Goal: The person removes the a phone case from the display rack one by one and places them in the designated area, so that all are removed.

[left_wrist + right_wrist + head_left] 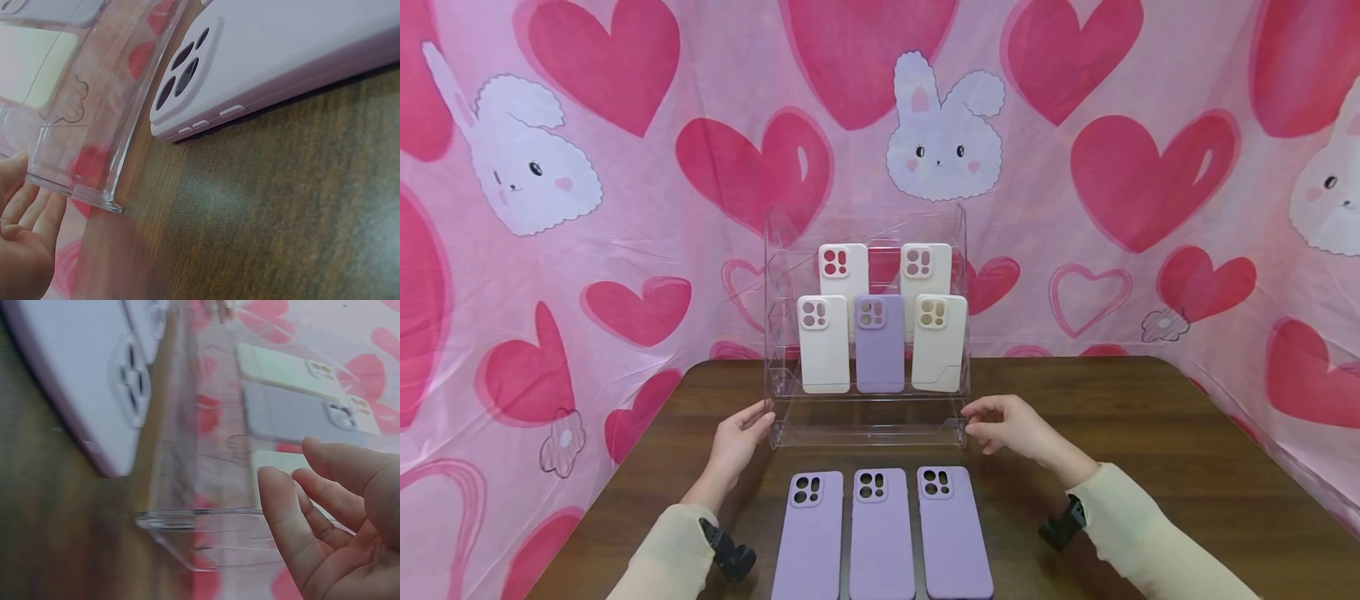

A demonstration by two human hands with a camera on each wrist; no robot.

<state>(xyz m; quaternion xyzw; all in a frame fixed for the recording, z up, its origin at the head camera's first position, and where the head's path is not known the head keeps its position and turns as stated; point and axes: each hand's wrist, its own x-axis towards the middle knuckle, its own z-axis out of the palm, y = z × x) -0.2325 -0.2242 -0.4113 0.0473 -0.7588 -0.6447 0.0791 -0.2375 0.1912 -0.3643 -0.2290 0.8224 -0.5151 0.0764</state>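
Note:
A clear tiered display stand [831, 435] stands on the table. White phone cases [823, 354] and one purple phone case [880, 354] lean upright in its upper tiers, and the lowest front tier holds none. At the stand's left front edge, my left hand [737, 437] touches the side with thumb and fingertips, fingers fairly straight. My right hand [1018, 427] is beside the right front edge. In the right wrist view, the right hand's thumb and fingers [284, 512] are spread, gripping nothing. Several purple phone cases [882, 533] lie in a row before the stand.
The dark wooden table [1150, 433] extends to both sides of the stand. Behind it hangs a pink cloth [1022, 200] with hearts and rabbits. Black wrist cameras [730, 554] sit on both sleeves.

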